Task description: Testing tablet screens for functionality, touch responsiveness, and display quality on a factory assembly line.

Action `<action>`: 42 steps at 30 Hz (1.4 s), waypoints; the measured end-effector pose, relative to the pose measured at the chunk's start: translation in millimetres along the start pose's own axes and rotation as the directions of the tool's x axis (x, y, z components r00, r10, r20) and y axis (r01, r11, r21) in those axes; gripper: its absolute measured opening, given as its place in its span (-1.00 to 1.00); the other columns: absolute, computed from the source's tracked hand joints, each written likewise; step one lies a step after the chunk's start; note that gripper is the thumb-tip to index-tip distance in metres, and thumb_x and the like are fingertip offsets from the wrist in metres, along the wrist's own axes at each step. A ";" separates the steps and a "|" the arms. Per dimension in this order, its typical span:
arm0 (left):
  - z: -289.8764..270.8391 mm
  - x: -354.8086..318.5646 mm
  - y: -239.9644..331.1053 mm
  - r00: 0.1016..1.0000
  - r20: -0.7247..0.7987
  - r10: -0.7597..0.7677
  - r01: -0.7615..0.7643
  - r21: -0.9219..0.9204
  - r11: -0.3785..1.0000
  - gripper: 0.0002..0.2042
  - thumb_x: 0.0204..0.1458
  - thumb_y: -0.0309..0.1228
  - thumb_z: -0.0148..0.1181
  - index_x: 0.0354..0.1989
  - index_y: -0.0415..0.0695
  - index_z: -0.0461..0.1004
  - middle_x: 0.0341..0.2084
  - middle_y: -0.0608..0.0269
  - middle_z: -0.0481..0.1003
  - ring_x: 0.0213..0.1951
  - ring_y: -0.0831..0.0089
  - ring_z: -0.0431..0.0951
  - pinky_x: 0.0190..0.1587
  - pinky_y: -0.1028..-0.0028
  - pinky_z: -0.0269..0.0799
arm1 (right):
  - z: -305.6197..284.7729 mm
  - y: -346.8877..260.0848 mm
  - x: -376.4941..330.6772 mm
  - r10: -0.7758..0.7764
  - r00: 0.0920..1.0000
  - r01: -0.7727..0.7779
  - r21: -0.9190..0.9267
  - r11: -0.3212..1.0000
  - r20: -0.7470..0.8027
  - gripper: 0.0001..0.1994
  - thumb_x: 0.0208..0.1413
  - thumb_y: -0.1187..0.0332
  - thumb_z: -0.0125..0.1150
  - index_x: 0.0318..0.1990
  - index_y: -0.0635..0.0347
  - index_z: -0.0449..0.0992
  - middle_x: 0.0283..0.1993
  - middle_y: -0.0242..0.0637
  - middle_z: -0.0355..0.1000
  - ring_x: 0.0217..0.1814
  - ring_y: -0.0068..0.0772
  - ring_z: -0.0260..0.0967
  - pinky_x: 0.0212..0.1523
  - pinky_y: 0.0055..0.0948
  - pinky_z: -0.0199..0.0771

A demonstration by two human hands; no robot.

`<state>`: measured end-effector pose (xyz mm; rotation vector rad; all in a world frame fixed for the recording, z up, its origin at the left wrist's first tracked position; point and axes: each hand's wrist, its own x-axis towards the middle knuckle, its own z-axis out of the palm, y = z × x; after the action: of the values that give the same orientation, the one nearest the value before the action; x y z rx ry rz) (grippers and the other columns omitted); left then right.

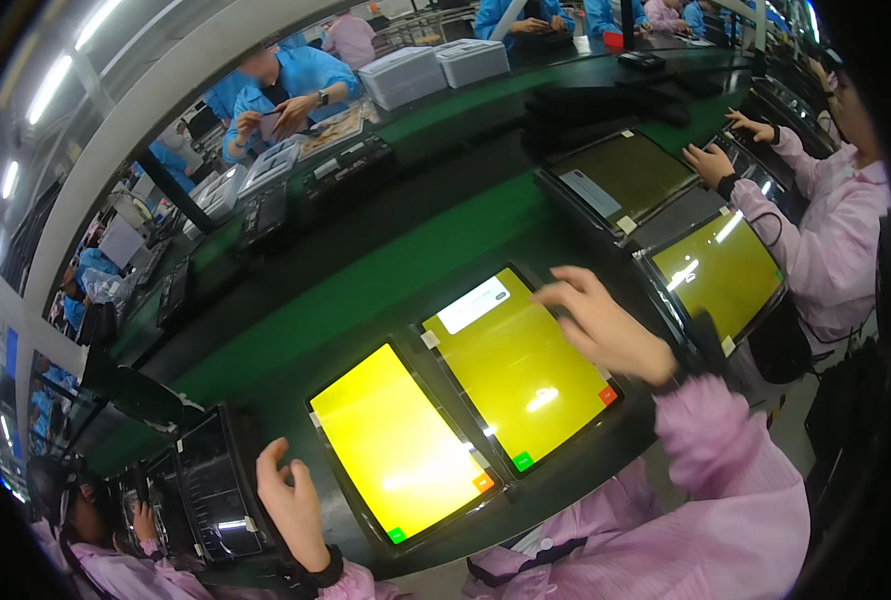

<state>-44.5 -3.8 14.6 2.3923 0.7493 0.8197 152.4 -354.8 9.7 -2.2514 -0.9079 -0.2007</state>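
Two tablets lie side by side in front of me, their screens lit yellow. The left tablet [391, 430] is the brighter one, with small green and orange squares at its near corners. On the right tablet [511, 370] a white pop-up box shows near the far end, and green and red squares at the near corners. My right hand [601, 320] hovers by that tablet's far right corner, fingers apart and slightly blurred, holding nothing. Beside the left tablet's left edge, my left hand [291, 500] is raised with loosely curled fingers and nothing in it.
More tablets [721, 270] [621, 180] lie to the right, by a co-worker in pink [831, 230]. Dark tablets [216, 490] stand at the left near another person. Across the green-topped bench [366, 270], a blue-sleeved worker handles something near white trays [403, 77].
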 end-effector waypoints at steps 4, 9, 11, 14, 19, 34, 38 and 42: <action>6.8 -30.3 18.2 0.991 0.128 0.031 -0.021 -0.074 0.997 -0.70 -0.13 -0.61 -0.01 -0.14 -0.32 0.40 -0.18 0.01 0.45 -0.10 0.15 0.45 -0.06 0.31 0.35 | 32.6 22.8 27.6 0.006 1.000 -0.003 -0.110 0.994 0.023 -0.64 0.00 0.49 -0.06 0.01 0.30 0.29 0.11 0.10 0.19 0.27 0.09 0.01 0.21 -0.06 0.08; 0.1 -84.2 -9.7 0.955 0.279 -0.106 0.185 -0.276 0.943 -0.61 0.23 -0.31 -0.21 0.13 -0.32 0.22 0.12 -0.03 0.26 0.13 0.24 0.29 0.18 0.34 0.18 | 40.0 18.5 24.8 -0.088 0.993 0.105 -0.259 0.960 0.075 -0.65 0.01 0.43 -0.06 -0.02 0.35 0.30 0.00 0.01 0.30 0.26 0.07 -0.01 0.24 -0.07 -0.02; 9.4 -108.2 -21.4 0.945 0.223 -0.240 0.313 -0.394 0.864 -0.58 0.05 -0.47 -0.13 0.13 -0.27 0.20 0.08 -0.01 0.28 0.11 0.23 0.29 0.16 0.34 0.17 | 38.6 -4.2 15.4 -0.133 0.990 0.139 -0.155 0.978 0.048 -0.64 -0.01 0.44 -0.04 0.00 0.30 0.30 -0.01 -0.02 0.30 0.22 0.07 0.05 0.22 -0.04 0.00; 11.4 -130.2 -17.9 0.887 0.260 -0.382 0.462 -0.475 0.749 -0.36 -0.15 -0.63 -0.06 0.22 -0.16 -0.01 0.11 0.02 0.19 0.16 0.23 0.18 0.21 0.32 0.01 | 29.7 -37.4 -32.1 -0.170 0.966 0.163 0.051 0.985 0.196 -0.62 -0.04 0.43 0.00 0.01 0.25 0.32 0.05 -0.09 0.29 0.23 0.00 0.07 0.22 -0.04 0.01; 13.9 -126.0 -4.1 0.915 0.247 -0.320 0.403 -0.489 0.774 -0.21 -0.25 -0.59 0.05 0.27 -0.13 -0.14 0.12 0.00 0.12 0.19 0.19 0.10 0.25 0.29 -0.10 | 34.5 -48.4 -89.8 -0.365 0.852 0.373 0.056 0.926 0.376 -0.60 -0.09 0.37 0.08 -0.01 0.15 0.38 0.13 -0.37 0.29 0.29 -0.27 0.06 0.26 -0.08 -0.02; 13.0 -36.0 -4.9 0.975 0.142 0.170 -0.123 -0.293 0.948 -0.54 -0.11 -0.72 -0.11 0.06 -0.28 0.12 0.02 -0.09 0.30 0.12 0.14 0.28 0.19 0.27 0.11 | 35.6 -1.9 6.6 -0.063 0.998 0.062 0.020 0.998 0.028 -0.62 -0.03 0.46 -0.02 0.01 0.25 0.34 -0.05 -0.11 0.33 0.26 -0.04 0.02 0.26 -0.13 -0.04; 34.5 -30.6 -19.6 0.956 0.153 0.251 -0.245 -0.059 0.968 -0.58 -0.10 -0.75 -0.16 0.01 -0.27 0.10 -0.08 -0.10 0.36 0.05 0.13 0.36 0.17 0.24 0.10 | 46.7 -5.0 11.4 -0.105 0.992 0.106 -0.016 0.994 0.070 -0.62 -0.02 0.46 -0.03 0.02 0.28 0.32 -0.17 -0.17 0.39 0.29 -0.07 0.01 0.29 -0.09 -0.12; 40.0 -27.1 -22.0 0.960 0.144 0.241 -0.245 0.011 0.969 -0.58 -0.10 -0.74 -0.14 0.01 -0.27 0.08 -0.08 -0.09 0.36 0.06 0.13 0.34 0.18 0.25 0.08 | 47.4 -4.9 16.2 -0.089 0.993 0.093 -0.045 0.995 0.079 -0.61 -0.02 0.46 -0.04 0.03 0.28 0.31 -0.21 -0.17 0.41 0.30 -0.06 0.00 0.29 -0.06 -0.14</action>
<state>-43.3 -15.9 -37.0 2.5714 0.4188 0.7260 156.1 -312.4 -17.1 -2.2775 -1.0577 -0.1797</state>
